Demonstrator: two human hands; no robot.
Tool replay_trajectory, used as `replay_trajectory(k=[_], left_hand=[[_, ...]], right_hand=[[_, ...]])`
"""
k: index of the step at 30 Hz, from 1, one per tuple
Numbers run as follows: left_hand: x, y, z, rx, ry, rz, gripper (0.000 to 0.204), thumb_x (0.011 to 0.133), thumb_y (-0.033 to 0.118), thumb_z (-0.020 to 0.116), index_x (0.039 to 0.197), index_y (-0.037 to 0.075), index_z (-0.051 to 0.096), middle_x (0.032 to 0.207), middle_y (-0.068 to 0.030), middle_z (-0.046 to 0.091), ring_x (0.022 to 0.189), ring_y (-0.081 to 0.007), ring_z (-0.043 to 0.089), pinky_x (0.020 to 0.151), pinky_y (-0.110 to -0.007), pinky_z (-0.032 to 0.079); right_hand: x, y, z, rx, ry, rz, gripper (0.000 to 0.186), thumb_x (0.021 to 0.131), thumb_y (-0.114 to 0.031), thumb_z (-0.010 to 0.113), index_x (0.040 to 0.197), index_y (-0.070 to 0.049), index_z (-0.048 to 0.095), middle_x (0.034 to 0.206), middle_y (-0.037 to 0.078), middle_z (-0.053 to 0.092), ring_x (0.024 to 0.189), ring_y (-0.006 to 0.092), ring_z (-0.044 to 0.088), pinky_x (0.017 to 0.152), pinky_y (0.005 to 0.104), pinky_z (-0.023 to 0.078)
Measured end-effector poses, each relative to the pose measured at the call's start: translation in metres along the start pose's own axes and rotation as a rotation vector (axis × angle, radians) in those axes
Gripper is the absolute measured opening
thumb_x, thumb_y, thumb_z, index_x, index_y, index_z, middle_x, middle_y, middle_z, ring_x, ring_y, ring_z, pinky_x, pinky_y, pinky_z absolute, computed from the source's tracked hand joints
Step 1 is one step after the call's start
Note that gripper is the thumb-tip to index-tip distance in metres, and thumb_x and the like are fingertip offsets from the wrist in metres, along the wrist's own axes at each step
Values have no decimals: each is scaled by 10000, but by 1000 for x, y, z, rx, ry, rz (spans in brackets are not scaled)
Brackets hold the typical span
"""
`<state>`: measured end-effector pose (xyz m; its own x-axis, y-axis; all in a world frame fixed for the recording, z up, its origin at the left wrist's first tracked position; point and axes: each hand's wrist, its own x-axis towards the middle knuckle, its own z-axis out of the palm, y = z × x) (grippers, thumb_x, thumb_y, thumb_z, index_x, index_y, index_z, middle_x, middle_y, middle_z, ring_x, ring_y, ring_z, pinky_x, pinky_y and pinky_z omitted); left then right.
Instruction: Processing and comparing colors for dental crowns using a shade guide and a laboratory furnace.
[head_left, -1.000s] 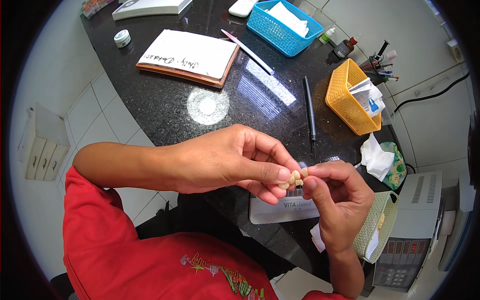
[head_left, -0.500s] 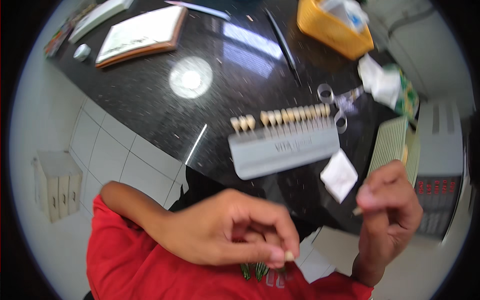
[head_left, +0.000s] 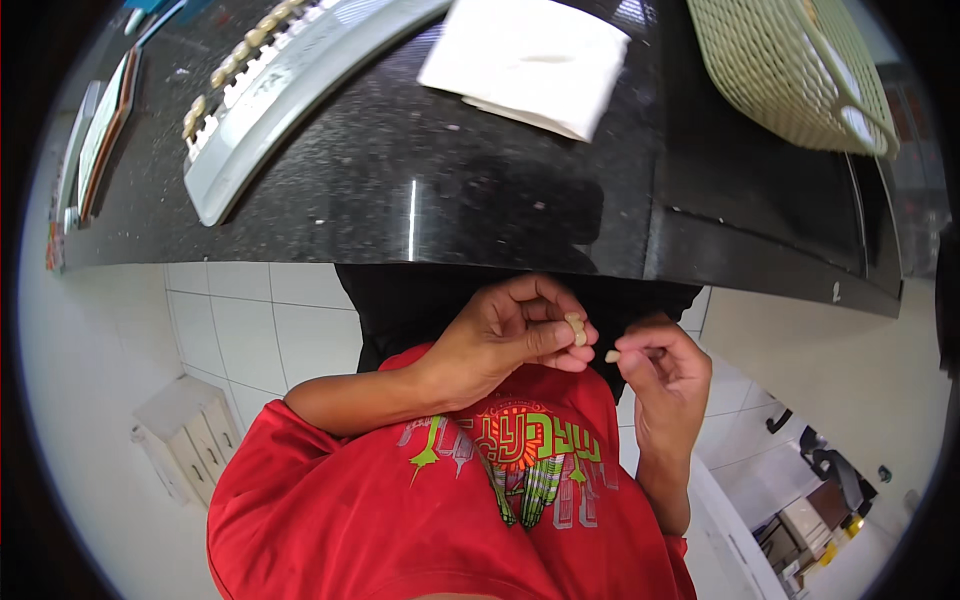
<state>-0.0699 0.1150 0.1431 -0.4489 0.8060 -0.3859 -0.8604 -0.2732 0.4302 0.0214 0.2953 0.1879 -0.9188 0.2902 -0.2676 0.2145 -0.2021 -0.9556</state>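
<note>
Both hands are held in front of my chest, just below the counter edge. Between thumb and fingertips of my left hand sits a small lumpy beige dental piece, shaped like joined tooth crowns. My right hand pinches a smaller tooth-shaped piece by one end, its tip pointing toward the left hand. A small gap separates the two pieces. On the counter at the upper left lies a dental shade guide, a curved grey holder with a row of tooth-coloured tabs.
The black speckled counter runs across ahead of me. A folded white tissue lies on it, with a pale green woven basket at the right. A brown-edged pad sits far left. A small white cabinet stands on the tiled floor.
My view has shifted, so the shade guide now appears farther up and left. The hands have come closer together, the right one moving in toward the left. Each still grips a small piece.
</note>
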Motion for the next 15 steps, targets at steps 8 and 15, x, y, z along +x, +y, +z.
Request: replay_trajectory(k=[8,15], left_hand=[[7,-11,-3,116,49,133,133,974,53,600,1093,10,559,1093,-152,655,1026,-213,671,913,-368,585],[5,-13,-3,82,32,213,140,959,12,604,1091,-28,579,1107,-176,650,1053,-230,663,950,-365,571]], right_hand=[[14,8,-2,-12,-32,52,166,918,-33,683,1065,32,643,933,67,598,824,112,616,778,243,516],[24,7,6,146,24,86,316,866,27,706,1130,31,534,952,107,615,805,129,641,760,259,556]])
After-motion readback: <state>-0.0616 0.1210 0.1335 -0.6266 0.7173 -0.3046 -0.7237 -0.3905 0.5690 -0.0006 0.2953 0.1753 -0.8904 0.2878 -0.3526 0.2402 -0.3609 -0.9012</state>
